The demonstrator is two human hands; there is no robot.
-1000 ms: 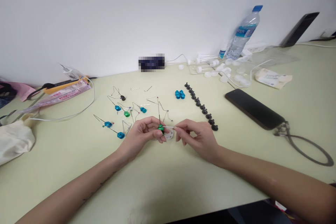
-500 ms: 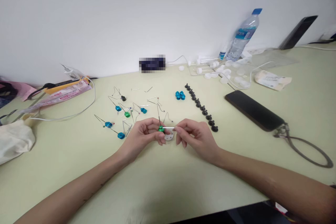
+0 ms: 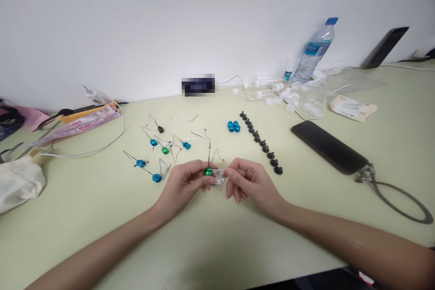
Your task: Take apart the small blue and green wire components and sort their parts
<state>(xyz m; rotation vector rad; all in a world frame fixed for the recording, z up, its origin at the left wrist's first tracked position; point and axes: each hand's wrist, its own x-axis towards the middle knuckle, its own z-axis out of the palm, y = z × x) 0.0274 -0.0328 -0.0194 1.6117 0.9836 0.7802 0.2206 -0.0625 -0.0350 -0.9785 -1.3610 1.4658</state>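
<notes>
My left hand pinches a small shiny green metal piece from which a thin wire stands up. Between the thumb and forefinger of my right hand is a thin metal rod, its left end at the green piece. A round white disc with small holes lies under the rod, partly hidden by my left fingers. Left of my hands lie several wire pieces with blue knobs, one with a green knob and one with a black knob.
Several blue knobs sit together beside a slanting row of black knobs. Right of them lies a phone with a strap. White-capped tubes and a water bottle stand or lie by the wall. A cloth bag lies left.
The camera view has shifted slightly. The green piece and rod sit a little lower in view, and my right fingers have turned slightly. Both hands keep their grip.
</notes>
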